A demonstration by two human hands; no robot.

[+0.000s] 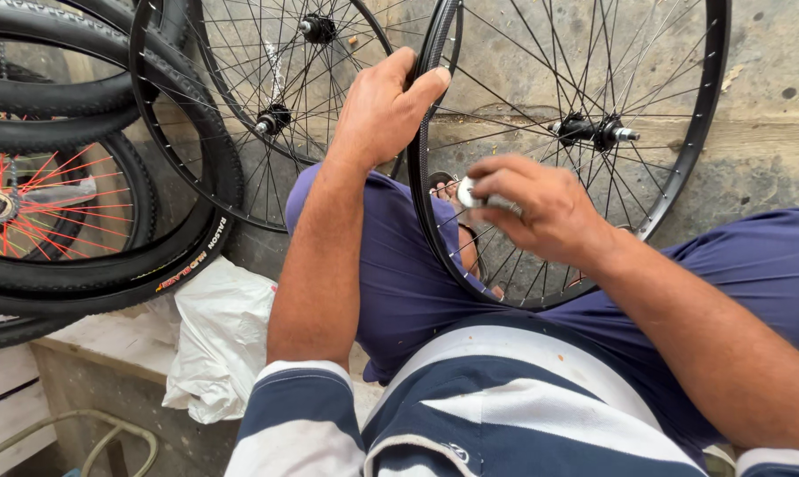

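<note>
One head-worn view, tilted steeply down over the wearer's lap, close range. Left hand (pixel 383 108) and right hand (pixel 530 208) sit mid-frame on a black bicycle rim (pixel 682 168); concrete ground behind (no second view to overlap).

Even, soft daylight, sharp through most of the frame

No hard shadows or glare fall on the concrete floor (pixel 770 79); the thin spokes of the bare black rim (pixel 682 168) read crisply. The right hand (pixel 541 208) is slightly motion-blurred, and straight lines bow toward the edges, where the near striped shirt (pixel 505 415) softens.
</note>
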